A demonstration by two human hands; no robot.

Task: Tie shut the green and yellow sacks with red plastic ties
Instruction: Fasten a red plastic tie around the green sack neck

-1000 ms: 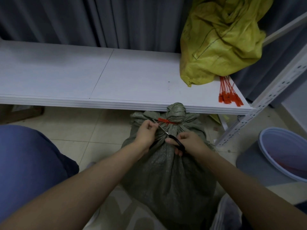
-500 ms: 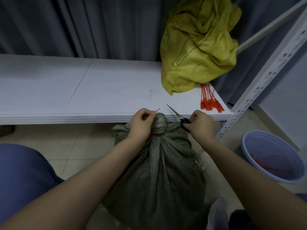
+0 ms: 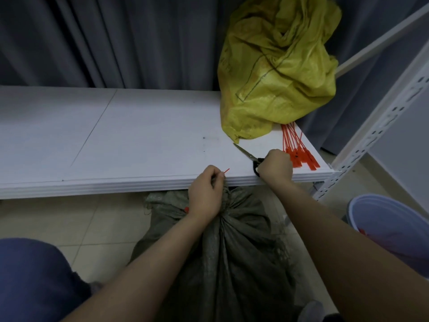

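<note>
Gripping the gathered neck of the dull green woven sack (image 3: 222,247), just below the front edge of the long white shelf board (image 3: 116,140), left hand (image 3: 205,196) closed, with a thin red plastic tie offcut (image 3: 226,171) pinched at the fingertips. Resting on the board's right front corner, right hand (image 3: 275,165) wrapped around the black-handled steel scissors (image 3: 247,155), blades together. Lying beside that hand, bundled red plastic ties (image 3: 299,149). Slumped at the board's rear right, crumpled yellow woven sack (image 3: 278,66), mouth untied. Standing on the floor right of the board, pale blue plastic bucket (image 3: 390,228).
</note>
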